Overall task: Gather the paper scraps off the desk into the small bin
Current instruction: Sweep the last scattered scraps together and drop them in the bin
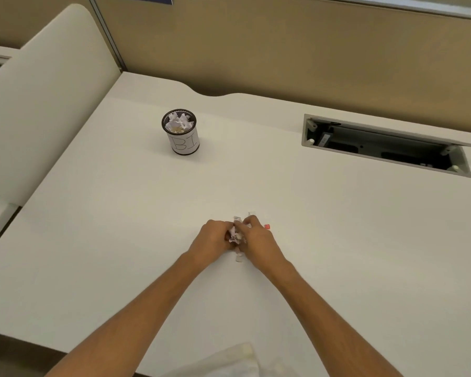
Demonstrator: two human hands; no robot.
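Head view: bin (184,141) label "BI" (handwritten)

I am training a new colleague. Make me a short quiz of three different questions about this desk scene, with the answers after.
1. True or false: the small bin already holds crumpled paper.
2. Multiple choice: where are the paper scraps being gathered? A) inside the open cable hatch; B) between the left hand and the right hand; C) on the divider panel.
3. Short answer: what small coloured thing lies just past the right hand?

Key
1. True.
2. B; both hands bunch them on the desk, nearer the person than the bin.
3. A small red piece; what it is cannot be told.
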